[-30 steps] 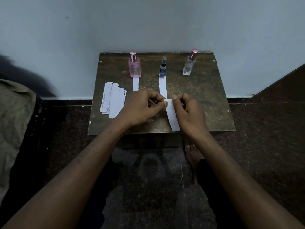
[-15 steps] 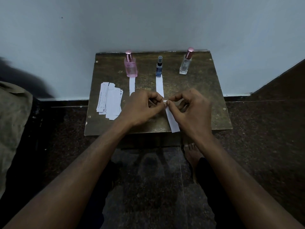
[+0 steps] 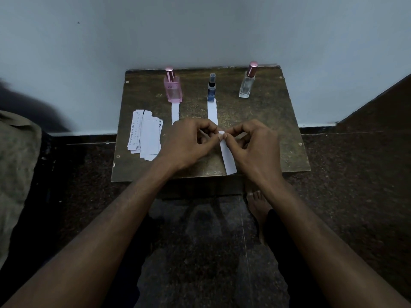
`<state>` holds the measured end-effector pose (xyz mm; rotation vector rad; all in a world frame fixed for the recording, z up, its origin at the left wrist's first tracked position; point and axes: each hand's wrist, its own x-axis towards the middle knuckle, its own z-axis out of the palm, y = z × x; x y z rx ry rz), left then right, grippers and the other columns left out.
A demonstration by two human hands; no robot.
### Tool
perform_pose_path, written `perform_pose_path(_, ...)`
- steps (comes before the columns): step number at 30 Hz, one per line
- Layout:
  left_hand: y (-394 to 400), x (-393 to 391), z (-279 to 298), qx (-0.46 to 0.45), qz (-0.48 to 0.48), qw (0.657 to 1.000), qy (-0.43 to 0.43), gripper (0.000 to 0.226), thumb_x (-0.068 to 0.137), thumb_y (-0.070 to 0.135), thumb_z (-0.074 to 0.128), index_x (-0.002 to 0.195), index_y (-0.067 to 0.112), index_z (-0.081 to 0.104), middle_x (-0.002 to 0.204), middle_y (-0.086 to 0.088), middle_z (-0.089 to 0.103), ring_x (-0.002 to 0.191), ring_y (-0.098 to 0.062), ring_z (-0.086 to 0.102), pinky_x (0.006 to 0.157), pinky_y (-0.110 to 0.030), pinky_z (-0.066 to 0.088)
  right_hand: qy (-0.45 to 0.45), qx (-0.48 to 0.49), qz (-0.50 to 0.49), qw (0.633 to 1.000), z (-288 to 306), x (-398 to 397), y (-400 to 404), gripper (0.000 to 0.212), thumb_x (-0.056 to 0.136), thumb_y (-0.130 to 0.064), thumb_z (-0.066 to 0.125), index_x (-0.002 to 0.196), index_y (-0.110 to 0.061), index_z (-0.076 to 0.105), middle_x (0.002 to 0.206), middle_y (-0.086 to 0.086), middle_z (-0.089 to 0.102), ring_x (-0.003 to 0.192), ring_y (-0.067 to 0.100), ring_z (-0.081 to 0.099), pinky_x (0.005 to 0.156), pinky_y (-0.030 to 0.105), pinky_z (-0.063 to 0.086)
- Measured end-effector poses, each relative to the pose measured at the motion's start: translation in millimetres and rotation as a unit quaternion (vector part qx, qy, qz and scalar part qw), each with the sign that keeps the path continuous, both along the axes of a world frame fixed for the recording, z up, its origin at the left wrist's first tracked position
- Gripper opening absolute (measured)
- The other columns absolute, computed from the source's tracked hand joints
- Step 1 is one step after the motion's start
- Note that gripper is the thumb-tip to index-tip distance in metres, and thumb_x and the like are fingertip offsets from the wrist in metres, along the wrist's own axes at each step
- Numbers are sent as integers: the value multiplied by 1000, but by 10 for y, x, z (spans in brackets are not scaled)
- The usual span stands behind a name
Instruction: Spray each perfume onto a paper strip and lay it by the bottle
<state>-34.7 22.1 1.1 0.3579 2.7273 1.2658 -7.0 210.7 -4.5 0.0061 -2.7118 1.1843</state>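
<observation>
At the far left a fold of drab cloth lies on the dark floor, beside the small worn desk that stands against the pale wall.

On the left part of the desk rests a loose stack of spare paper strips, some with print on them. Just right of the stack, at the back, the pink bottle stands upright with its rose cap on; a white strip lies in front of it, one end touching the bottle's base and the near end hidden under the left hand. That hand's fingers are curled, and thumb and forefinger pinch the top end of a third strip.

At the middle of the back row stands the small blue bottle, its clear sprayer top showing, with a second white strip laid in front of it, reaching toward the hands.

The right hand meets the left at the same spot, its curled fingers pinching the held strip's top end from the other side. The strip runs from the fingertips toward the desk's near edge, between the two wrists; I cannot tell whether its lower end lies on the wood.

Further right at the back, the clear bottle stands upright with a rose cap, tilted a little by the lens, with bare desk in front of it. Below the desk's front edge, a bare foot rests on the floor.
</observation>
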Motion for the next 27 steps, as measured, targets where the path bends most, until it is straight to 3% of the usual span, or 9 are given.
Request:
perform_pose_path(3,-5,4,-3,-18,-9,999,25,2,97,38,78,99,36,78,85,19,74,83,-2,69,65,-3,43,-1,-9,5,1000,8,3,-19,12,96,-29,77,92,-18,77,96,-7,69,73,0,66,64,4,41)
perform_pose_path(5,-9,13,-8,-19,-9,999,40,4,97,37,77,97,33,78,83,17,74,77,-4,70,68,-10,47,8,3,9,1000,17,9,-28,13,97,-30,76,92,-18,76,96,-7,68,68,2,65,62,7,42)
perform_pose_path(9,-10,32,-8,-46,-7,996,71,10,96,41,75,96,32,78,84,16,73,72,-3,67,69,-29,56,33,99,13,994,25,50,-77,16,99,-31,71,95,-16,70,97,-5,61,70,12,57,59,26,41)
perform_pose_path(13,-8,48,9,-52,1,995,85,11,95,46,73,93,36,76,84,16,73,74,-1,65,70,-33,57,53,150,15,987,64,79,-117,18,100,-31,69,97,-13,67,98,-1,59,72,15,53,58,27,33)
perform_pose_path(16,22,67,0,-77,29,992,100,16,92,52,70,91,36,76,83,18,71,73,0,61,67,-30,53,61,194,12,979,65,93,-133,19,102,-33,67,99,-14,65,101,1,60,70,14,52,56,27,34)
perform_pose_path(19,49,90,-10,-109,50,984,132,17,91,53,72,91,37,76,84,19,70,76,1,56,64,-26,45,57,217,5,974,58,104,-148,19,102,-35,65,100,-16,65,101,-1,60,69,12,47,50,24,24)
perform_pose_path(23,58,102,-4,-125,45,980,151,17,92,51,72,92,35,77,90,16,72,81,-3,60,64,-27,44,26,188,-9,982,42,87,-129,19,99,-42,66,95,-23,65,99,-9,60,72,12,54,53,26,32)
perform_pose_path(27,29,91,24,-81,17,988,130,19,92,47,76,100,30,79,95,13,74,85,-6,65,71,-34,56,-37,28,-30,998,67,24,-70,18,94,-46,72,88,-29,70,95,-12,70,75,8,64,67,36,55)
